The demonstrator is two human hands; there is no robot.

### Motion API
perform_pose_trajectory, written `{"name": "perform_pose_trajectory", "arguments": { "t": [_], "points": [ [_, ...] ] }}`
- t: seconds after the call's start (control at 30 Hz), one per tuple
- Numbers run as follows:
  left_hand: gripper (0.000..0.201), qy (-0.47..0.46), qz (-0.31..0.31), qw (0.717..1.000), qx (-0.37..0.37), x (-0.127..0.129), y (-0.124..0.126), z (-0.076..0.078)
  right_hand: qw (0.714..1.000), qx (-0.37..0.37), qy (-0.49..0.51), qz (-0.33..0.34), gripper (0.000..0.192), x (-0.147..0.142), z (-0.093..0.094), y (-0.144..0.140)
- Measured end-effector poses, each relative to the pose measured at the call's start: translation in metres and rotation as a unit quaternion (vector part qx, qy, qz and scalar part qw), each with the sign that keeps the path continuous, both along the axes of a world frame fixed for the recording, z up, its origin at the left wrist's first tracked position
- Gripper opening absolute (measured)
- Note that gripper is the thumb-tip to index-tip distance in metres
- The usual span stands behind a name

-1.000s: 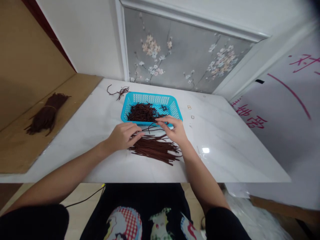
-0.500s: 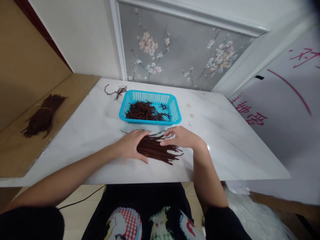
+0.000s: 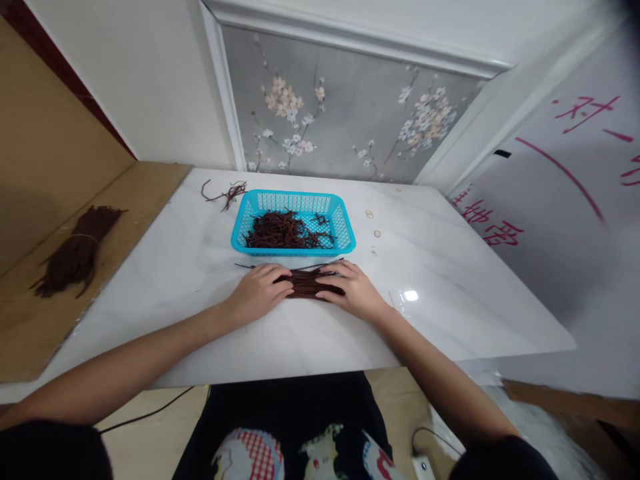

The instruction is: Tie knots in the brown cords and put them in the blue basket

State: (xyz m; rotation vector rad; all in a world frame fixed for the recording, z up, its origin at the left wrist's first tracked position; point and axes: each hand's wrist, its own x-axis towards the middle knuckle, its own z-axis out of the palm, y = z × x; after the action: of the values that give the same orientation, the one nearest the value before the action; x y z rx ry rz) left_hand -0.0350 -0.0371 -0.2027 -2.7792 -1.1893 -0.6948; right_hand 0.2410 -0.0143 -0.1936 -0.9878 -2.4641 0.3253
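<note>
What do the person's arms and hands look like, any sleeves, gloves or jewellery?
Both arms are bare from the hands up to short black sleeves near the shoulders. The left hand and right hand wear no gloves, and no rings, watch or bracelets can be seen on fingers or wrists. No markings show on either arm.

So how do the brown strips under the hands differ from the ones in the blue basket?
The strips under the hands lie straight and parallel in one gathered bundle on the table; the strips in the basket are tangled and curled. The left hand and right hand press the bundle; the basket pile lies untouched. Both are dark brown.
</note>
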Motion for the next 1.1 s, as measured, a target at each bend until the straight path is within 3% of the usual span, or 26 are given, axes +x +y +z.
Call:
{"name": "perform_pose_trajectory", "arguments": {
  "t": [0.17,0.33,0.43,0.67,0.8,0.93,1.1],
  "points": [
    [0.023,0.036,-0.009,0.998,0.048,0.001,0.001,0.008,1.000,0.003,0.019,0.002,0.016,-0.016,0.001,-0.006],
    [0.027,0.076,-0.001,0.994,0.080,-0.004,0.007,0.021,0.997,-0.037,0.061,-0.021,0.017,-0.022,0.020,-0.007],
    [0.026,0.040,-0.011,0.997,0.058,-0.008,0.009,0.026,0.994,-0.066,0.079,-0.038,0.018,-0.028,0.027,-0.008],
    [0.027,-0.109,-0.020,0.994,-0.020,-0.008,0.003,0.034,0.993,-0.063,0.098,0.001,0.018,-0.046,0.022,-0.005],
    [0.027,-0.066,0.001,0.998,0.001,-0.010,0.002,0.038,0.993,-0.054,0.104,-0.010,0.017,-0.046,0.028,-0.006],
    [0.024,-0.048,-0.025,0.998,0.028,-0.006,0.003,0.044,0.993,-0.042,0.107,-0.002,0.018,-0.047,0.036,-0.012],
    [0.021,-0.060,-0.026,0.997,0.031,-0.002,0.002,0.049,0.984,-0.084,0.154,-0.022,0.014,-0.047,0.046,-0.019]
  ]
}}
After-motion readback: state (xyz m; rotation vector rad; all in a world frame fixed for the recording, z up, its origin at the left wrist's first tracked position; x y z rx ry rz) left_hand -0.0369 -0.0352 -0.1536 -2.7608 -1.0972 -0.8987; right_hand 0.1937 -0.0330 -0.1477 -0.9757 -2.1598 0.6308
